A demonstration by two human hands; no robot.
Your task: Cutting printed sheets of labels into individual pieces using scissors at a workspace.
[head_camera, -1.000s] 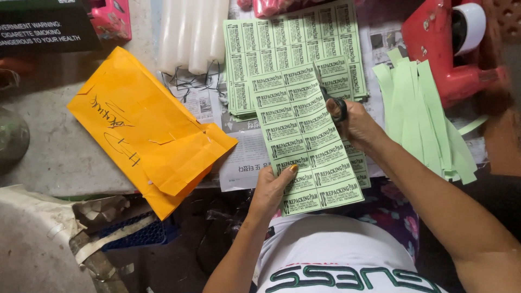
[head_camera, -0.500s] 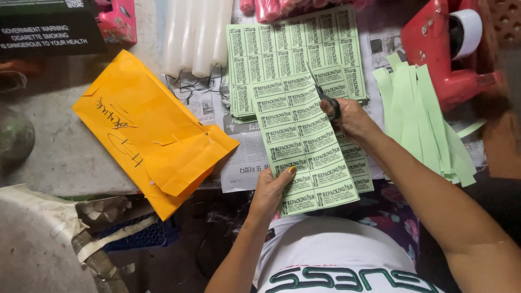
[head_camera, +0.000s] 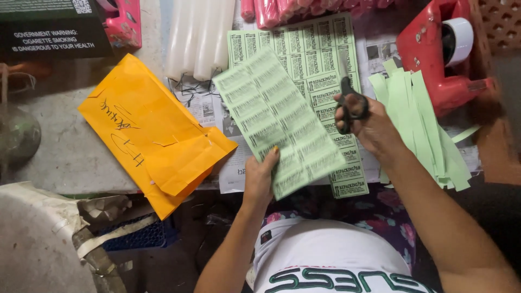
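Observation:
My left hand (head_camera: 260, 176) pinches the lower edge of a light green sheet of printed labels (head_camera: 277, 119) and holds it tilted above the table. My right hand (head_camera: 372, 127) grips black-handled scissors (head_camera: 350, 100), blades pointing away, just right of that sheet. Under both lies a second green label sheet (head_camera: 320, 54) flat on newspaper. A pile of cut green strips (head_camera: 429, 130) lies to the right of my right hand.
An orange envelope (head_camera: 149, 133) with handwriting lies at the left. White candles (head_camera: 198, 35) and pink ones (head_camera: 282, 8) lie at the back. A red tape dispenser (head_camera: 439, 51) stands back right, a black box (head_camera: 51, 30) back left.
The held sheet has swung to the left and tilted, away from the scissors. My right hand with the scissors has drawn back to the right, clear of the sheet.

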